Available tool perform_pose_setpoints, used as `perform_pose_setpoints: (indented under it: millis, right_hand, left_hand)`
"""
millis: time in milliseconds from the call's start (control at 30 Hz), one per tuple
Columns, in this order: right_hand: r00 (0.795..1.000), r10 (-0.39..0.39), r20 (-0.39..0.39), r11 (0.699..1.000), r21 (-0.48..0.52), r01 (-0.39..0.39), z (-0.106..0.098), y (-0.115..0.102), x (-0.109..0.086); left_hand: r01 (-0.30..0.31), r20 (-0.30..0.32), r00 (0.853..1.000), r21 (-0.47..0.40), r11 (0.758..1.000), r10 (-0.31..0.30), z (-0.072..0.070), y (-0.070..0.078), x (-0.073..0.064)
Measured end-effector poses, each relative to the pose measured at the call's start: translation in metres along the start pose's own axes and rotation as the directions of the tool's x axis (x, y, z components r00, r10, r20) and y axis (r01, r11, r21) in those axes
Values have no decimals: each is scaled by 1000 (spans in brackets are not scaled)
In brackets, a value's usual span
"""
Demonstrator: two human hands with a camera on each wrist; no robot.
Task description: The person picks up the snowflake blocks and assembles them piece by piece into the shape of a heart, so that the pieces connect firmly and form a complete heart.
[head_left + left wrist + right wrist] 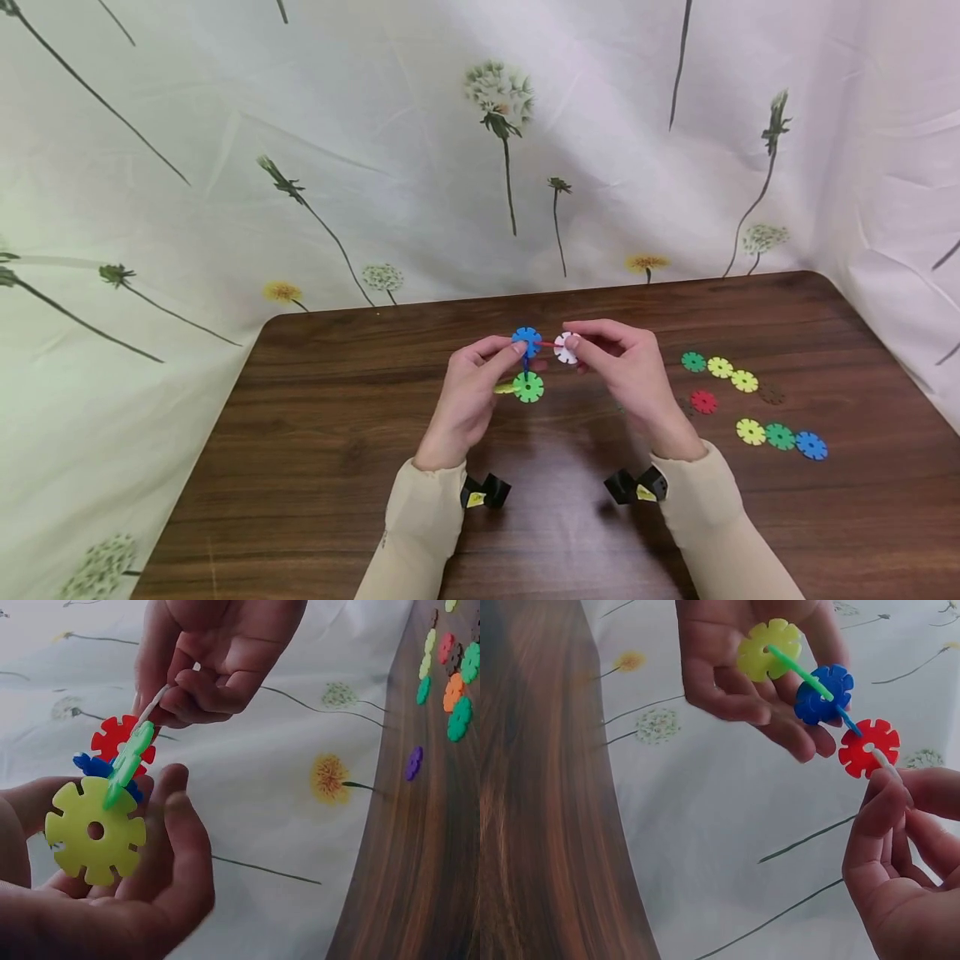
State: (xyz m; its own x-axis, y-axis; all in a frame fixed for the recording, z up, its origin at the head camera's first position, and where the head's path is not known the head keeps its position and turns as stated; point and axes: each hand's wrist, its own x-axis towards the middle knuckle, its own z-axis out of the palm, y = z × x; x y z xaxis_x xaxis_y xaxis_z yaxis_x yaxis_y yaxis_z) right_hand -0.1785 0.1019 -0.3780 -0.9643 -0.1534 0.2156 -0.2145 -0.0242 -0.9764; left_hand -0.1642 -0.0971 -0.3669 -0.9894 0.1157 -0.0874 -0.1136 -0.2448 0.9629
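Both hands hold a chain of notched plastic discs above the table. My left hand [468,392] pinches its light blue disc [527,333] between thumb and fingers. From there hang a dark blue disc [810,706], a light green disc [528,395] and a yellow disc [71,825], slotted together at angles. A red disc [855,760], seen edge-on in the head view, links the light blue disc to a white disc [565,352]. My right hand [637,367] pinches the white disc, which appears edge-on in the right wrist view, its rim at the red disc's slot.
Loose discs lie on the brown table [315,467] to the right: a row with a green disc [693,362], a red disc [703,407], and another row ending in a blue disc [812,450]. A purple disc [414,763] shows in the left wrist view. Flowered cloth [420,167] hangs behind.
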Motion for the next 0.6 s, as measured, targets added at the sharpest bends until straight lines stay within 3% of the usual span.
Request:
perform_pose_setpoints:
  millis: [167, 233, 333, 433, 467, 600]
  right_hand:
    - [1000, 11, 3, 1000, -15, -11, -2, 0, 1]
    - [1000, -13, 15, 999, 31, 13, -3, 13, 4]
    - [1000, -14, 15, 999, 46, 13, -3, 12, 5]
    - [1000, -6, 15, 999, 49, 5, -2, 11, 5]
    - [1000, 25, 6, 1000, 12, -25, 0, -3, 2]
    - [999, 45, 11, 999, 9, -46, 0, -5, 2]
  left_hand:
    - [18, 60, 998, -27, 999, -16, -1, 0, 0]
    - [16, 75, 997, -22, 1000, -14, -2, 0, -1]
    - [2, 101, 995, -13, 1000, -1, -5, 2, -1]
    - [-7, 133, 991, -1, 1000, 7, -6, 2, -2]
    - [-9, 142, 990, 6, 1000, 8, -7, 3, -2]
    - [-9, 169, 986, 39, 999, 2, -7, 3, -2]
